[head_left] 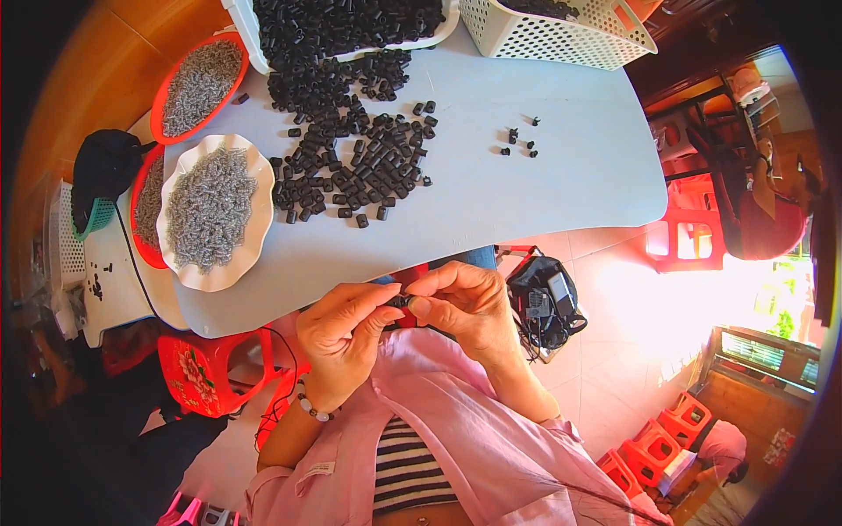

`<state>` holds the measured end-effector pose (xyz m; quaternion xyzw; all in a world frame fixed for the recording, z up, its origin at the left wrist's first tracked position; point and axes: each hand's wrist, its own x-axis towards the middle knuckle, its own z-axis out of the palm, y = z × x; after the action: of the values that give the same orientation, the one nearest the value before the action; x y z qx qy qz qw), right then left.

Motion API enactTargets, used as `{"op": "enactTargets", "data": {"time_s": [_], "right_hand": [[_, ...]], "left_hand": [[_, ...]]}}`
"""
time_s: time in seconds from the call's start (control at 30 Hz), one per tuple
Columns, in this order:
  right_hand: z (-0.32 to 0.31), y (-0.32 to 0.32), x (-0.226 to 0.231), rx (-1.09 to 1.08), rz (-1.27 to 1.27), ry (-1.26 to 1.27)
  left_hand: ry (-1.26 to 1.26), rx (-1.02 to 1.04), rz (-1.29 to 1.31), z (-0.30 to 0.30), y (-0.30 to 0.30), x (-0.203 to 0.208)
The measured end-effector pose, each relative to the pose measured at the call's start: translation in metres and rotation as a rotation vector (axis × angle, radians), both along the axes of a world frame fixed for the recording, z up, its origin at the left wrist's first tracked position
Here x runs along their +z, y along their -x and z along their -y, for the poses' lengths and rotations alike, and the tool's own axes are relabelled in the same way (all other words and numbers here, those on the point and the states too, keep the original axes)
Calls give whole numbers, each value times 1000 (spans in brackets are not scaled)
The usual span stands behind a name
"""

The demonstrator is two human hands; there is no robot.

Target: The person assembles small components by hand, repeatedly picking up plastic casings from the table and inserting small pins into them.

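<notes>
Just beyond the table's near edge, in front of my chest, my left hand [349, 326] and my right hand [458, 305] meet at their fingertips. Between them is a small black plastic part [399, 301], pinched from both sides. Fingers cover most of it. On the pale table [491, 175] past my hands spreads a heap of short black cylindrical pieces [377, 162]. Left of the heap a scalloped white plate [260, 230] holds many small metal springs [210, 206].
A white tray [447, 26] of black pieces stands at the back beside a perforated white basket [561, 39]. Red bowls [160, 123] of metal parts sit at left. Several small black parts [513, 136] lie at right. A black bag [544, 302] and red stools [202, 373] stand below.
</notes>
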<state>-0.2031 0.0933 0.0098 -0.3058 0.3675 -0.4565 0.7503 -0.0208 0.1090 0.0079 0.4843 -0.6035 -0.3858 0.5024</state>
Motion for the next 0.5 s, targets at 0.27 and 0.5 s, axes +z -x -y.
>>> {"op": "enactTargets", "data": {"time_s": [0.27, 0.5], "right_hand": [[-4, 0, 2, -26, -53, 33], [-6, 0, 3, -34, -106, 74]], "left_hand": [[24, -12, 43, 1, 2, 3], [91, -18, 115, 1, 3, 5]]}}
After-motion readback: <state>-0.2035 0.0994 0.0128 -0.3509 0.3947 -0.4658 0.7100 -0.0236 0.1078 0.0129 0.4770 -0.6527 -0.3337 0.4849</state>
